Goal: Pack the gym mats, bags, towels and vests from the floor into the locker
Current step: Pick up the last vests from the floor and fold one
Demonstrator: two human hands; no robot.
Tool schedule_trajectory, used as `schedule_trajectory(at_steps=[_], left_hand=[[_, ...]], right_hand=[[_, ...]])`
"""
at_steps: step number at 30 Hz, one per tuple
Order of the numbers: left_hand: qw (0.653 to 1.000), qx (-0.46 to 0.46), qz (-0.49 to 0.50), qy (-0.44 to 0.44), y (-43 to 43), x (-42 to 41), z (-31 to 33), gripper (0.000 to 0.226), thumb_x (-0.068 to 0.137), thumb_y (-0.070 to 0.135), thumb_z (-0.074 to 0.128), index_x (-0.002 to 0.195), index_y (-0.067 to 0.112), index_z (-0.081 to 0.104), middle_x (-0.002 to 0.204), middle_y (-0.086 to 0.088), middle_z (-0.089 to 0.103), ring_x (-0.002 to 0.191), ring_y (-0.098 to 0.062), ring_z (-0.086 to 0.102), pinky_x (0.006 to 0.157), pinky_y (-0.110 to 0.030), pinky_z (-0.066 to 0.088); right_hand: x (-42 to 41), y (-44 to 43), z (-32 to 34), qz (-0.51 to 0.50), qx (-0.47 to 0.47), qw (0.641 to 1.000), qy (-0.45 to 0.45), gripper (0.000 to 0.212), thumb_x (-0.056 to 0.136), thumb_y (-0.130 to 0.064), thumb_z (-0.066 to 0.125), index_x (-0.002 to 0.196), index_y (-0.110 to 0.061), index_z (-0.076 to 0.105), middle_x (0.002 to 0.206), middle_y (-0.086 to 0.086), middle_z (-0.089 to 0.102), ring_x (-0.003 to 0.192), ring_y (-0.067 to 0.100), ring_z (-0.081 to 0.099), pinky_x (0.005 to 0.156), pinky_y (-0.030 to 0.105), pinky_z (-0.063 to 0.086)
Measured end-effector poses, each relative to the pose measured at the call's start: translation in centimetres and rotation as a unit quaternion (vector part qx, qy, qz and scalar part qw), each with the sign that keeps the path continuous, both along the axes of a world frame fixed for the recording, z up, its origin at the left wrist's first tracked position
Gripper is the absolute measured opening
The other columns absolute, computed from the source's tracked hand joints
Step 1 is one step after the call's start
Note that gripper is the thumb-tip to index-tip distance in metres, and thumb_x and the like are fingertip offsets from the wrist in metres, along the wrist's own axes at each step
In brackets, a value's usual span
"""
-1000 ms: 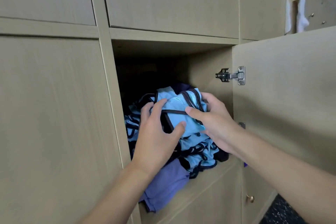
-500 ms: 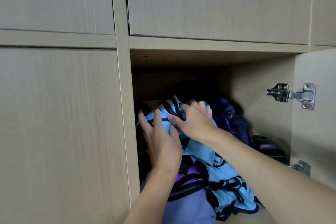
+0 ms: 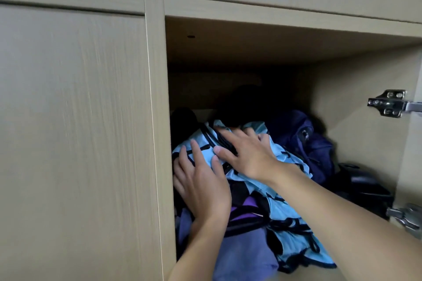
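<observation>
A heap of light-blue vests with black trim point(image 3: 294, 235) fills the open locker compartment point(image 3: 262, 50). A purple cloth point(image 3: 242, 255) lies under the heap and hangs toward the front edge. My left hand point(image 3: 203, 187) presses flat on the left side of the heap, fingers straight. My right hand point(image 3: 249, 155) lies spread on the top of the heap, pushing it inward. A dark navy bag point(image 3: 306, 143) sits behind the vests on the right.
A black object point(image 3: 363, 185) lies at the locker's right side near the floor of the compartment. The open door's hinges point(image 3: 388, 104) show at the right edge. Closed wooden doors point(image 3: 73, 132) surround the compartment on the left and above.
The camera has come closer to the locker. Both hands have pushed the vests deeper in, and the right hand's fingers have spread out flat on top.
</observation>
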State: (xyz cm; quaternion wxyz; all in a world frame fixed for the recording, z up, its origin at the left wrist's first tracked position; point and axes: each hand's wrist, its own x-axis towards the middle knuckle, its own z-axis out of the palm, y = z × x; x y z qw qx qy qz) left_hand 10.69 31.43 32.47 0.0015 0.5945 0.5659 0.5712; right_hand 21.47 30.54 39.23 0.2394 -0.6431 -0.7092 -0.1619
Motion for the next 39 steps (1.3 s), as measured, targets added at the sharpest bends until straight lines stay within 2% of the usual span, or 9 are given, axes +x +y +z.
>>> schedule_trajectory(at_steps=[5, 9, 13, 17, 23, 28, 32, 36, 39], left_hand=[[0.995, -0.084, -0.036, -0.027, 0.0, 0.0, 0.8, 0.057, 0.102, 0.039, 0.045, 0.155, 0.025, 0.031, 0.163, -0.001, 0.024, 0.149, -0.024, 0.021, 0.12, -0.05, 0.015], [0.993, -0.095, -0.048, -0.051, -0.5, -0.4, 1.2, 0.059, 0.103, 0.04, 0.043, 0.158, 0.026, 0.025, 0.168, 0.0, 0.007, 0.153, -0.025, 0.009, 0.122, -0.05, 0.012], [0.994, -0.052, -0.069, -0.07, -1.4, -1.0, 0.9, 0.057, 0.103, 0.033, 0.05, 0.156, 0.023, 0.032, 0.167, 0.002, 0.014, 0.153, -0.021, 0.013, 0.122, -0.038, 0.014], [0.993, -0.037, -0.087, -0.069, -2.0, -1.4, 0.9, 0.056, 0.103, 0.031, 0.05, 0.155, 0.021, 0.034, 0.166, 0.001, 0.02, 0.153, -0.02, 0.016, 0.122, -0.035, 0.017], [0.986, -0.077, -0.123, -0.079, -4.0, -2.2, 2.3, 0.059, 0.105, 0.035, 0.045, 0.159, 0.024, 0.023, 0.167, -0.002, 0.009, 0.154, -0.019, 0.008, 0.12, -0.031, 0.015], [0.976, -0.103, -0.176, -0.076, -6.4, -3.0, 3.7, 0.062, 0.104, 0.038, 0.045, 0.159, 0.032, 0.017, 0.167, 0.002, 0.001, 0.153, -0.019, 0.009, 0.116, -0.03, 0.024], [0.97, -0.109, -0.207, -0.062, -8.0, -3.8, 4.2, 0.065, 0.105, 0.037, 0.045, 0.16, 0.028, 0.012, 0.167, 0.001, 0.002, 0.153, -0.017, 0.006, 0.118, -0.028, 0.016], [0.959, -0.081, -0.258, -0.081, -9.0, -4.4, 4.1, 0.066, 0.106, 0.031, 0.044, 0.16, 0.023, 0.008, 0.167, -0.001, 0.002, 0.152, -0.014, 0.006, 0.115, -0.018, 0.012], [0.963, -0.028, -0.262, -0.056, -9.2, -4.7, 3.7, 0.068, 0.104, 0.032, 0.046, 0.16, 0.019, 0.009, 0.168, -0.006, -0.003, 0.154, -0.018, -0.001, 0.125, -0.034, 0.007]], right_hand=[[-0.3, 0.2, 0.3, -0.014, -0.038, 0.999, 0.006, 0.064, 0.093, -0.07, 0.031, 0.151, -0.045, 0.022, 0.144, -0.012, 0.043, 0.133, 0.017, 0.03, 0.108, 0.039, 0.017], [-0.5, -0.7, 0.1, 0.011, -0.016, 1.0, 0.015, 0.065, 0.095, -0.066, 0.037, 0.153, -0.039, 0.023, 0.147, -0.011, 0.038, 0.137, 0.015, 0.03, 0.115, 0.041, 0.014], [-0.5, -0.9, -0.5, 0.025, 0.007, 0.999, 0.024, 0.065, 0.097, -0.061, 0.041, 0.153, -0.034, 0.025, 0.148, -0.011, 0.039, 0.139, 0.013, 0.03, 0.116, 0.041, 0.014], [-0.6, -1.3, 0.1, 0.033, -0.003, 0.998, 0.048, 0.068, 0.096, -0.06, 0.045, 0.154, -0.033, 0.024, 0.151, -0.008, 0.037, 0.142, 0.015, 0.029, 0.118, 0.042, 0.012], [-0.9, -3.5, 1.0, 0.028, 0.008, 0.998, 0.055, 0.068, 0.096, -0.056, 0.048, 0.155, -0.032, 0.024, 0.157, -0.001, 0.029, 0.146, 0.019, 0.021, 0.119, 0.035, 0.011], [-2.0, -5.4, 1.7, 0.005, 0.018, 0.999, 0.051, 0.063, 0.097, -0.054, 0.05, 0.153, -0.033, 0.029, 0.16, -0.002, 0.025, 0.147, 0.016, 0.015, 0.119, 0.034, 0.006], [-2.4, -6.6, 2.0, -0.006, 0.022, 0.999, 0.041, 0.064, 0.096, -0.053, 0.051, 0.153, -0.032, 0.03, 0.16, -0.004, 0.026, 0.148, 0.014, 0.017, 0.119, 0.033, 0.008], [-2.6, -7.6, 2.0, -0.012, 0.019, 0.999, 0.049, 0.063, 0.096, -0.052, 0.052, 0.152, -0.03, 0.032, 0.16, -0.005, 0.027, 0.147, 0.014, 0.021, 0.119, 0.037, 0.011], [-2.8, -8.4, 1.9, -0.022, 0.011, 0.998, 0.053, 0.063, 0.096, -0.05, 0.053, 0.152, -0.028, 0.033, 0.159, -0.005, 0.029, 0.147, 0.014, 0.025, 0.12, 0.042, 0.018]])
